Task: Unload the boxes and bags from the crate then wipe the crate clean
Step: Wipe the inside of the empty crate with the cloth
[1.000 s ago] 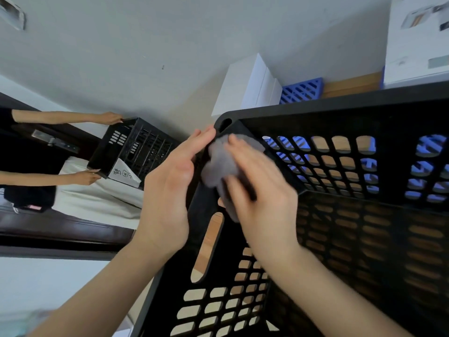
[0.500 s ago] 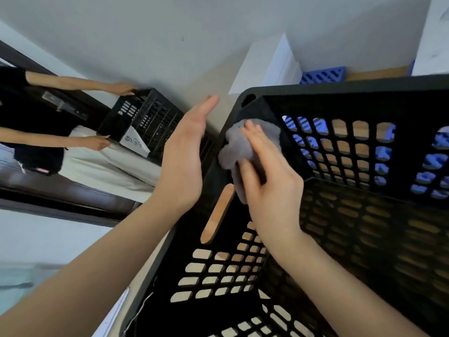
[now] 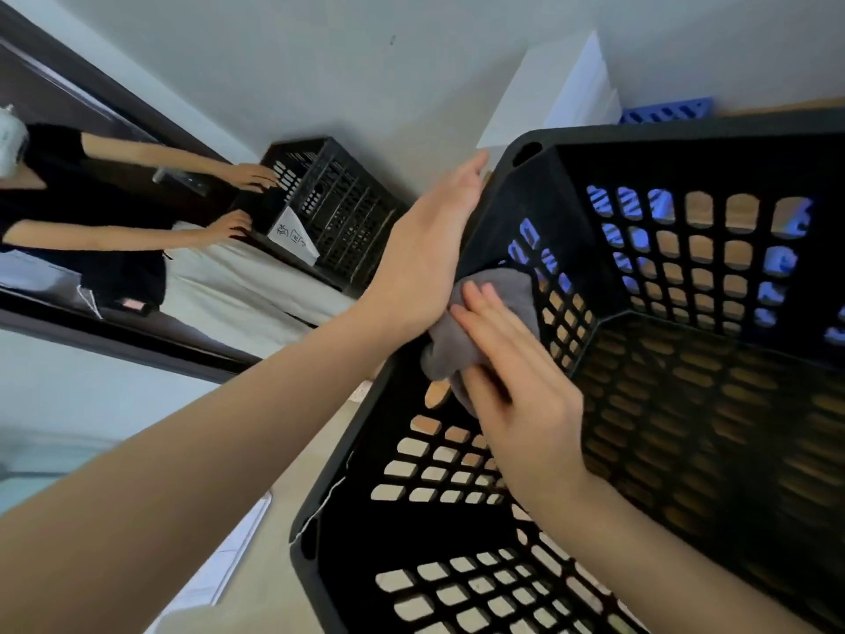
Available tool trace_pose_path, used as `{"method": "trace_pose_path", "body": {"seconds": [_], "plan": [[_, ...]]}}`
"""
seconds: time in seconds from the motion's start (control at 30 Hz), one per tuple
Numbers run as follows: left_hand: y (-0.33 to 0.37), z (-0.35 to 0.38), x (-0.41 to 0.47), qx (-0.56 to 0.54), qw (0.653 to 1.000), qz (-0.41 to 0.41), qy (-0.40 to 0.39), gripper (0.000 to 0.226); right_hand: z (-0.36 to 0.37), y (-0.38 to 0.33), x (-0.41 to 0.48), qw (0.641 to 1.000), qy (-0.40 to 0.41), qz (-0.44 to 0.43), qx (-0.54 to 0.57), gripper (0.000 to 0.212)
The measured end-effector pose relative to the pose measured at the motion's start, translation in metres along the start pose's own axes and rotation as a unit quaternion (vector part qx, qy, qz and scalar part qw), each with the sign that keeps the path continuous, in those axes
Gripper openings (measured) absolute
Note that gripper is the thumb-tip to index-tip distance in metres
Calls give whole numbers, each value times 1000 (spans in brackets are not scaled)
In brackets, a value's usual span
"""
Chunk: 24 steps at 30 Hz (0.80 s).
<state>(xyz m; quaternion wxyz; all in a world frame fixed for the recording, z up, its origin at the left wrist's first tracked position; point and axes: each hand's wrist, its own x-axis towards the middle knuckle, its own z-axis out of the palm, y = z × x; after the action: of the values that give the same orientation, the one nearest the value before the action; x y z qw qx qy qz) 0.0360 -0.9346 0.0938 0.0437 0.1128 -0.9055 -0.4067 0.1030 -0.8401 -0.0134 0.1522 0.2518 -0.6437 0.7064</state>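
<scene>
1. Right hand (image 3: 516,395) lies flat, fingers straight and close together, pressing the grey cloth (image 3: 484,313) against the inside of the black crate (image 3: 686,130)'s left wall, just below the far corner. It is slightly blurred, so I cannot tell where my thumb sits.
2. Left hand (image 3: 425,258) is spread flat on the outside of that same wall, holding nothing and bracing opposite the cloth.
3. No boxes or bags show inside the crate, so I judge the unloading done and the wiping under way.
4. To do this well, I should keep both palms opposed so the wall doesn't flex. I'd wipe in overlapping strokes from the rim down toward the base, then push a fold of cloth into the corner seam.
5. Edges to mind: the wall's many slots and the handle opening (image 3: 436,395) just under the cloth could snag a loose fold, so the cloth should stay bunched under my fingers.
6. Room: the crate's interior is open to my right and below, free for long strokes. Outside, the white boxes (image 3: 562,84) and a blue basket (image 3: 667,113) stand near the far corner.
</scene>
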Motion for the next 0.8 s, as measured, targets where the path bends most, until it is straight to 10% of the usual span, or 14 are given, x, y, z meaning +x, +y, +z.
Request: {"method": "trace_pose_path", "body": {"seconds": [0.37, 0.57, 0.8], "plan": [[5, 2, 7, 16, 995, -95, 28, 38, 0, -10, -52, 956, -224, -192, 9, 32], [5, 0, -2, 52, 998, -14, 22, 53, 8, -18, -46, 993, -108, -52, 18, 35], [2, 1, 4, 64, 997, -11, 27, 52, 5, -15, -74, 958, -235, -154, 49, 35]]}}
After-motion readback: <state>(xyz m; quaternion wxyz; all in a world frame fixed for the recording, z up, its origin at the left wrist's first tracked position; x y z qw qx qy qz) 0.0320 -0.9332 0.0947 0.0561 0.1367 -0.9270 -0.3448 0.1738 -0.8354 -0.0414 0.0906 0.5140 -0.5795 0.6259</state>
